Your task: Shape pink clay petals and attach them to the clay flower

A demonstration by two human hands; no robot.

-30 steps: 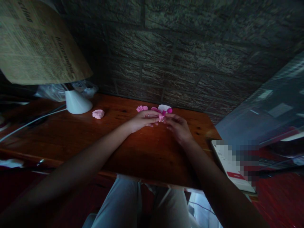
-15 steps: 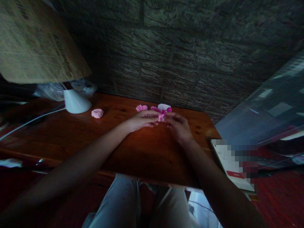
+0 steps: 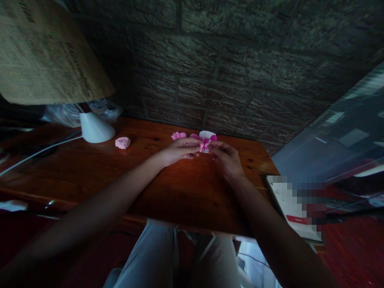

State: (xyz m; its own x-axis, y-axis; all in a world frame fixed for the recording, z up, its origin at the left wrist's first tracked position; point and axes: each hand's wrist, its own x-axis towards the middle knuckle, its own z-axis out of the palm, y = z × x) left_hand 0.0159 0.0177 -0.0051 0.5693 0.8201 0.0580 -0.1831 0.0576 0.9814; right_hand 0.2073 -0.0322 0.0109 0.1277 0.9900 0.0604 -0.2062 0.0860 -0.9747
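Observation:
Over the table's far middle, my left hand (image 3: 180, 153) pinches a small piece of pink modelling clay (image 3: 201, 147) between thumb and fingertips. Close by on the right, my right hand (image 3: 227, 161) has thumb and forefinger pressed together at the same spot; whatever lies between them is too small to make out. Behind the fingers are light pink petal-like pieces (image 3: 178, 136), a bright magenta piece (image 3: 213, 138) and a white rounded piece (image 3: 207, 134), partly hidden by my hands. A larger pink clay lump (image 3: 123, 143) lies off to the left.
A lamp with a white cone base (image 3: 97, 130) and a newsprint shade (image 3: 57, 60) stands at the left of the wooden table (image 3: 186, 196). Clear plastic wrapping (image 3: 61, 115) sits behind it. A phone-like screen (image 3: 291, 208) lies at the right edge, against a dark brick wall (image 3: 198, 72) beyond.
The pink clay bit that showed between both sets of fingertips now sits nearer my left fingers and looks smaller. Both hands stay in nearly the same place.

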